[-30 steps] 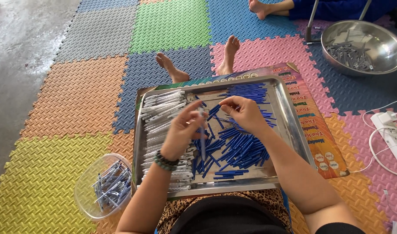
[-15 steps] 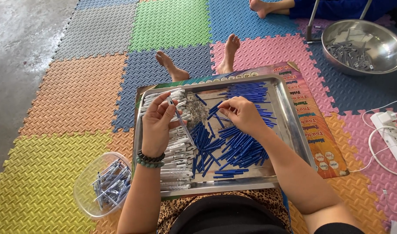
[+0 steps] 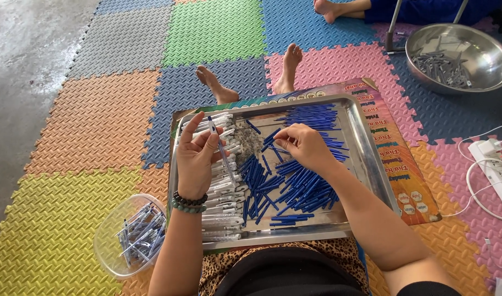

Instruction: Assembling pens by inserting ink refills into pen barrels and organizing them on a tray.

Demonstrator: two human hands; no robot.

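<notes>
We note a clear pen barrel tilted over the tray's left side. Blue refills lie heaped mid-tray, some aligned by its far edge.

the person's arms are bare from the elbows down, with no sleeves, and both feet are bare too. the left hand has two beaded bracelets stacked at the wrist, one of dark beads and one of greenish beads just below it, while the right hand wears nothing at wrist or fingers. at the lap there is a leopard-print garment in tan with dark spots, and over it a band of plain black cloth.
</notes>
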